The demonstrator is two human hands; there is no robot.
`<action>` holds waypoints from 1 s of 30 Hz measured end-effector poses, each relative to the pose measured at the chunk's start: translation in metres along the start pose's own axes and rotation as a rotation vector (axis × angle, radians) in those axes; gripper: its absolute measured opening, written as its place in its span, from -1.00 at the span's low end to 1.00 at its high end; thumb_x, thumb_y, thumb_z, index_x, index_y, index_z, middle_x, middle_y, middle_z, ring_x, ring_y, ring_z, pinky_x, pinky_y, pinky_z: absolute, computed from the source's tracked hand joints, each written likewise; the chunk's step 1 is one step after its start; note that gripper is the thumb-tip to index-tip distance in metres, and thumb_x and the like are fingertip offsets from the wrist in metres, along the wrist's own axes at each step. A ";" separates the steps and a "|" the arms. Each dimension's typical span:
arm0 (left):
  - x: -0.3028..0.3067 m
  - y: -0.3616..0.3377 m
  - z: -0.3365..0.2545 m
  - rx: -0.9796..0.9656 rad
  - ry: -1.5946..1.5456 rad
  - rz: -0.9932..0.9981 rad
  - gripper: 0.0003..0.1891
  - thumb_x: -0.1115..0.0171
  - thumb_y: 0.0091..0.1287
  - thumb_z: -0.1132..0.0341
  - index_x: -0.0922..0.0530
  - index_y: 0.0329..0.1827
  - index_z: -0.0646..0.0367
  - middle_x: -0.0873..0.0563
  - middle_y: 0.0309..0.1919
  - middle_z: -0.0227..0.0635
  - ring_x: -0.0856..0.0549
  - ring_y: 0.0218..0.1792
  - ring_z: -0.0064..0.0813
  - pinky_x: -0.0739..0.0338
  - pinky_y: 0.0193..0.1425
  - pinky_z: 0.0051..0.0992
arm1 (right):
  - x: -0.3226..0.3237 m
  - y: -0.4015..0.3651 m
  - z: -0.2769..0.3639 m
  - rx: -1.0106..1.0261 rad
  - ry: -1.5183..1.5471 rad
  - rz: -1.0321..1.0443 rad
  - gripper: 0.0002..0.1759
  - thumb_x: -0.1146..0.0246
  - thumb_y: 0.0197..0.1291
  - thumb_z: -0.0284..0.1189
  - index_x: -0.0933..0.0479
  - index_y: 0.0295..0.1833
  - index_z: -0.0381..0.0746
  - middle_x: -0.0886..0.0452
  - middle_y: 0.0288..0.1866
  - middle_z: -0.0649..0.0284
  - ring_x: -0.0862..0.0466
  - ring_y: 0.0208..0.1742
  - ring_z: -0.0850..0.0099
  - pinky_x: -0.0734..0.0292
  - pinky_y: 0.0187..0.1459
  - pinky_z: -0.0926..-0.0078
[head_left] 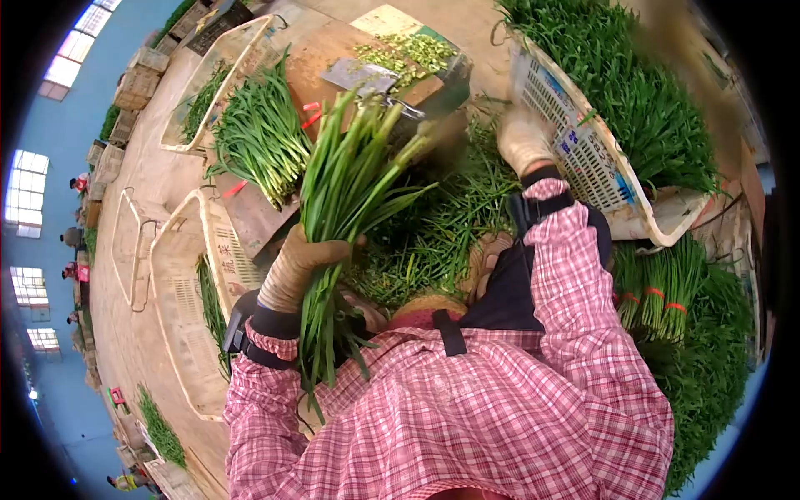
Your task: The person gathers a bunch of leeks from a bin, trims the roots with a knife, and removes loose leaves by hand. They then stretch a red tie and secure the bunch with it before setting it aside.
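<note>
My left hand [312, 254], in a tan glove, is wrapped round a bunch of long green stalks [342, 179], their pale cut ends pointing up and leafy tips hanging down over my sleeve. My right hand [527, 140], also gloved, is at the near side of a white crate [575, 133] full of greens; its fingers are blurred and hidden. Beyond the bunch, a metal blade [360, 77] lies on a brown board [321, 54] with chopped stalk pieces [408, 54]. A pile of stalks [262, 133] rests left of the held bunch.
Loose cuttings [450, 217] cover the floor between my feet. White crates [179, 292] stand at the left. Red-banded bundles [667, 292] and more greens lie at the right. People and stacked crates [133, 87] line the far left, by a blue wall [50, 200].
</note>
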State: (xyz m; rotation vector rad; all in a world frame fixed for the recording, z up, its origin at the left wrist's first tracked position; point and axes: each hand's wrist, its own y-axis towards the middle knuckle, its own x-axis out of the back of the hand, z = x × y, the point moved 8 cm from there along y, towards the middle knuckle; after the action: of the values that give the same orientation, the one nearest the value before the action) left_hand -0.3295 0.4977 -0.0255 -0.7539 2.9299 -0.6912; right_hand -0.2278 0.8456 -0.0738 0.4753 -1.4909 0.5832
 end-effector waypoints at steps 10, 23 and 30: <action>-0.034 0.021 -0.010 -0.124 -0.355 0.042 -0.50 -0.35 0.04 0.37 -0.56 0.10 0.32 -0.73 -0.13 -0.25 -0.66 -0.18 -0.47 -0.55 -0.04 -0.49 | 0.028 -0.069 0.110 0.350 2.404 0.275 -0.39 -0.37 0.19 -0.06 -0.49 0.25 -0.19 -0.64 0.03 0.20 -0.65 -0.05 0.34 -0.51 0.02 0.42; -0.088 0.066 -0.025 -0.253 1.100 -0.446 0.08 -0.23 0.01 0.59 0.17 0.59 -0.19 -0.32 0.41 0.07 -0.72 -0.10 -0.01 -0.64 -0.18 -0.12 | 0.043 -0.037 0.087 0.420 2.027 0.129 -0.24 -0.44 0.05 0.04 -0.45 0.22 -0.24 -0.58 0.01 0.28 -0.53 0.05 0.44 -0.44 0.13 0.40; -0.114 0.075 -0.027 -0.334 1.282 -0.385 0.04 -0.15 0.01 0.64 0.06 0.58 -0.29 -0.30 0.44 0.05 -0.72 -0.23 -0.12 -0.65 -0.23 -0.22 | 0.029 -0.026 0.060 0.195 2.268 0.260 -0.52 -0.51 0.01 -0.45 -0.53 0.06 -0.27 -0.67 -0.10 0.26 -0.68 -0.14 0.40 -0.66 -0.09 0.42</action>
State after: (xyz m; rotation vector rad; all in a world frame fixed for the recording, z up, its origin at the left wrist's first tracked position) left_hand -0.2668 0.6206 -0.0413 -1.2939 4.1737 -0.9892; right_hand -0.2581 0.7901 -0.0409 -0.3450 0.7014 0.8862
